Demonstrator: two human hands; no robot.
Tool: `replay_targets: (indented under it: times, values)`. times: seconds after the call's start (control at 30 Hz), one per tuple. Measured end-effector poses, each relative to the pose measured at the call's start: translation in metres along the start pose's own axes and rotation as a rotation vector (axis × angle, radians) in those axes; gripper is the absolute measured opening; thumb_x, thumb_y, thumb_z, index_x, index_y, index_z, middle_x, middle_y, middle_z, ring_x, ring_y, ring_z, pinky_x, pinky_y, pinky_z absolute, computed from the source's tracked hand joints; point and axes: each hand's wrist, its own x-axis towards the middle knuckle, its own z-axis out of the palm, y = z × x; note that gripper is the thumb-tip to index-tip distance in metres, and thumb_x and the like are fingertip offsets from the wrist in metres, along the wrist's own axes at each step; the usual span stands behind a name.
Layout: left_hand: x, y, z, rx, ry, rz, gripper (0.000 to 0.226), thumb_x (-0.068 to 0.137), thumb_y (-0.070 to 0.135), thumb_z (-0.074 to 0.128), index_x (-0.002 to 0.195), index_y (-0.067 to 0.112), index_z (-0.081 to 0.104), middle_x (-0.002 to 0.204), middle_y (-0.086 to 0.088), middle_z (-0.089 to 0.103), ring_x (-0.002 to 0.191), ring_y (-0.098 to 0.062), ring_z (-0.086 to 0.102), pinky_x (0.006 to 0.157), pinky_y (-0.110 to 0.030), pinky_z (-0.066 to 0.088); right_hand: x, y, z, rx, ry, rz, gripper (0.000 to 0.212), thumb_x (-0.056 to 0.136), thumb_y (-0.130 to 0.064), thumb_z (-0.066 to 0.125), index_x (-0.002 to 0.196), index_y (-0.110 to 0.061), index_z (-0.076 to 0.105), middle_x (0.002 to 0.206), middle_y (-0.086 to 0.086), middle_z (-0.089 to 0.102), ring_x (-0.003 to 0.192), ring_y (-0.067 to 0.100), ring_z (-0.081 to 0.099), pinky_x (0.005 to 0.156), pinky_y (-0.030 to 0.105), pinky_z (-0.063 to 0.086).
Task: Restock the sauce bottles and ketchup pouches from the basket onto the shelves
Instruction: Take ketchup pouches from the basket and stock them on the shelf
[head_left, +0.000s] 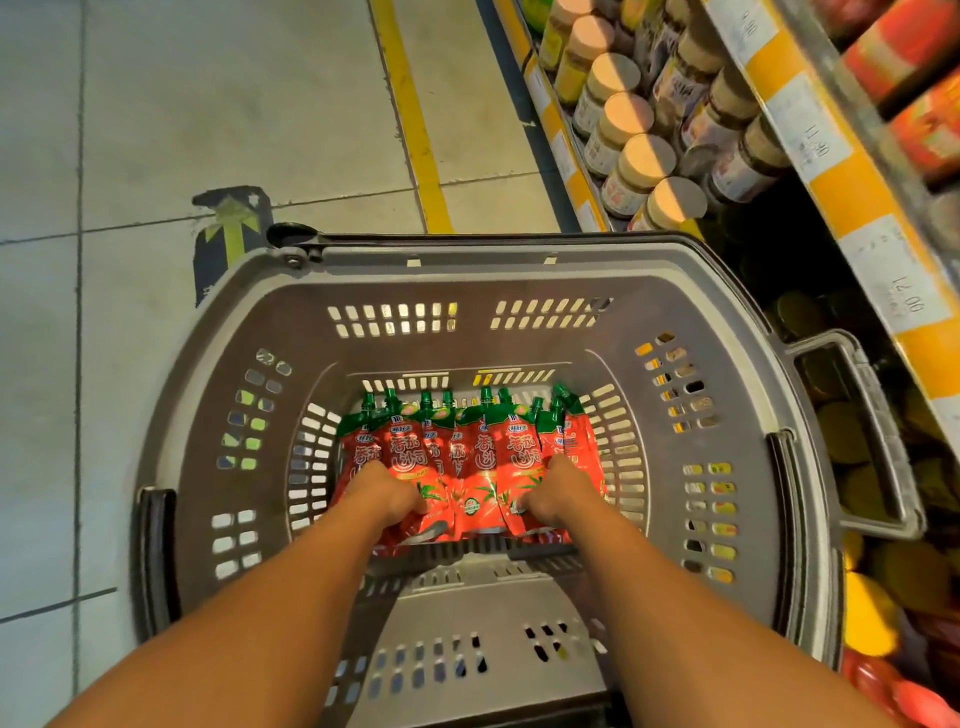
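A grey plastic basket (727, 332) stands on the floor below me. At its bottom lies a row of several red ketchup pouches (470, 457) with green spouts pointing away from me. Both my arms reach down into the basket. My left hand (384, 493) grips the lower ends of the pouches on the left side of the row. My right hand (558, 491) grips the lower ends of the pouches on the right side. The fingertips of both hands are curled under and hidden. No sauce bottles show in the basket.
Shelves (831, 171) with yellow price strips run along the right, holding rows of jars with tan lids (623, 119). Lower shelf levels right of the basket hold dark lids and yellow and red packs. Tiled floor with a yellow line (415, 130) lies to the left.
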Motion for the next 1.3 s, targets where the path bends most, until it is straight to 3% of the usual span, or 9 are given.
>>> replay_targets:
  times: [0.23, 0.37, 0.57, 0.7, 0.87, 1.0, 1.1, 1.17, 1.3]
  values:
    - [-0.001, 0.0, 0.001, -0.015, 0.0, -0.008, 0.048, 0.077, 0.018, 0.087, 0.11, 0.006, 0.055, 0.097, -0.01, 0.065, 0.085, -0.027, 0.064, 0.081, -0.039, 0.056, 0.005, 0.001, 0.01, -0.084, 0.054, 0.077, 0.068, 0.073, -0.028, 0.084, 0.129, -0.011, 0.051, 0.121, 0.013, 0.066, 0.109, 0.035, 0.065, 0.08, 0.039, 0.056]
    - [-0.004, 0.001, 0.002, -0.033, -0.002, -0.014, 0.057, 0.072, 0.017, 0.089, 0.117, 0.005, 0.057, 0.103, -0.012, 0.067, 0.091, -0.03, 0.066, 0.088, -0.044, 0.058, 0.01, 0.0, 0.014, -0.147, 0.022, 0.098, 0.051, 0.063, -0.046, 0.085, 0.097, -0.014, 0.065, 0.104, 0.012, 0.069, 0.1, 0.035, 0.065, 0.079, 0.038, 0.057]
    - [-0.004, 0.0, 0.003, -0.042, 0.016, -0.008, 0.064, 0.073, 0.018, 0.089, 0.125, 0.008, 0.053, 0.109, -0.01, 0.066, 0.092, -0.028, 0.064, 0.081, -0.04, 0.054, 0.001, -0.003, 0.011, -0.055, 0.013, 0.069, 0.064, 0.075, -0.02, 0.087, 0.13, -0.006, 0.057, 0.125, 0.015, 0.063, 0.112, 0.035, 0.064, 0.085, 0.039, 0.058]
    - [-0.009, 0.0, 0.001, -0.043, 0.005, 0.003, 0.056, 0.076, 0.016, 0.087, 0.12, 0.007, 0.053, 0.103, -0.011, 0.066, 0.091, -0.03, 0.066, 0.088, -0.044, 0.058, -0.009, -0.012, 0.006, -0.016, 0.038, -0.007, 0.05, 0.082, -0.007, 0.078, 0.127, -0.002, 0.057, 0.108, 0.013, 0.066, 0.099, 0.032, 0.069, 0.072, 0.036, 0.056]
    - [-0.028, 0.005, 0.002, 0.026, 0.052, 0.065, 0.031, 0.085, -0.003, 0.074, 0.103, 0.006, 0.05, 0.081, -0.008, 0.057, 0.065, -0.019, 0.056, 0.047, -0.027, 0.049, -0.036, -0.026, -0.005, -0.032, 0.09, -0.067, 0.046, 0.078, -0.004, 0.073, 0.123, -0.002, 0.062, 0.089, 0.009, 0.063, 0.088, 0.03, 0.066, 0.063, 0.032, 0.049]
    - [-0.05, 0.006, 0.005, 0.021, 0.034, 0.101, 0.026, 0.084, -0.013, 0.064, 0.076, 0.007, 0.051, 0.073, -0.01, 0.058, 0.062, -0.021, 0.057, 0.062, -0.033, 0.053, -0.058, -0.022, -0.019, -0.003, 0.151, -0.117, 0.037, 0.085, -0.004, 0.066, 0.122, -0.003, 0.06, 0.094, 0.009, 0.062, 0.088, 0.029, 0.061, 0.064, 0.029, 0.042]
    - [-0.063, 0.004, 0.0, -0.007, 0.018, 0.165, 0.033, 0.083, -0.009, 0.066, 0.113, -0.002, 0.055, 0.082, -0.01, 0.059, 0.069, -0.02, 0.058, 0.049, -0.027, 0.046, -0.079, -0.014, -0.031, 0.052, 0.197, -0.136, 0.029, 0.088, -0.009, 0.066, 0.116, -0.007, 0.06, 0.107, 0.013, 0.068, 0.091, 0.03, 0.063, 0.069, 0.03, 0.043]
    - [-0.079, 0.005, -0.006, -0.051, -0.034, 0.204, 0.046, 0.082, -0.007, 0.065, 0.125, -0.003, 0.049, 0.091, -0.015, 0.062, 0.078, -0.027, 0.065, 0.057, -0.033, 0.053, -0.093, -0.009, -0.04, 0.131, 0.225, -0.145, 0.022, 0.088, -0.011, 0.067, 0.108, -0.007, 0.06, 0.098, 0.012, 0.069, 0.086, 0.028, 0.065, 0.069, 0.035, 0.051]
    - [-0.109, 0.016, -0.019, -0.166, -0.02, 0.31, 0.021, 0.086, -0.003, 0.07, 0.091, 0.006, 0.053, 0.091, -0.016, 0.065, 0.081, -0.031, 0.065, 0.07, -0.043, 0.053, -0.126, 0.006, -0.061, 0.343, 0.277, -0.179, 0.024, 0.085, -0.014, 0.076, 0.091, -0.013, 0.053, 0.088, 0.009, 0.064, 0.081, 0.025, 0.063, 0.071, 0.036, 0.053]
